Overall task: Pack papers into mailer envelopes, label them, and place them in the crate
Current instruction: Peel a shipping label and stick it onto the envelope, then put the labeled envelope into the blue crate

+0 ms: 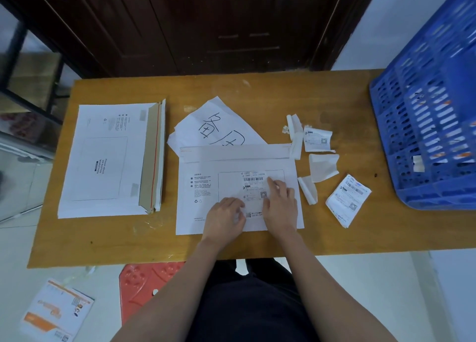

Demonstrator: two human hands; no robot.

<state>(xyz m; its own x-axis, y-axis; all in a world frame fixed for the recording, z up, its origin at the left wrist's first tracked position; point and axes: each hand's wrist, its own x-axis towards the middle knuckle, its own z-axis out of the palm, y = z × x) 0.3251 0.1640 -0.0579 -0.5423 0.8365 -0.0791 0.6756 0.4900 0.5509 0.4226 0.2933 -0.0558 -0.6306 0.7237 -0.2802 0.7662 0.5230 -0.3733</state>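
Note:
A white mailer envelope (pixel 201 207) lies flat at the table's front middle, its flap (pixel 231 152) folded over at the far edge. A shipping label (pixel 253 180) with a barcode sits inside the printed frame on it. My left hand (pixel 225 218) rests on the label's near left part with fingers bent. My right hand (pixel 279 202) presses the label's right side with straight fingers. Loose white papers (pixel 219 124) with large handwritten characters lie just behind the envelope. A blue plastic crate (pixel 425 110) stands at the table's right end.
A stack of unused mailers (pixel 108 159) lies at the left of the wooden table (pixel 116 236). Torn backing scraps (pixel 323 166) and spare labels (pixel 347 200) are scattered between the envelope and the crate. A red stool (pixel 144 285) and an orange-printed mailer (pixel 56 310) are on the floor.

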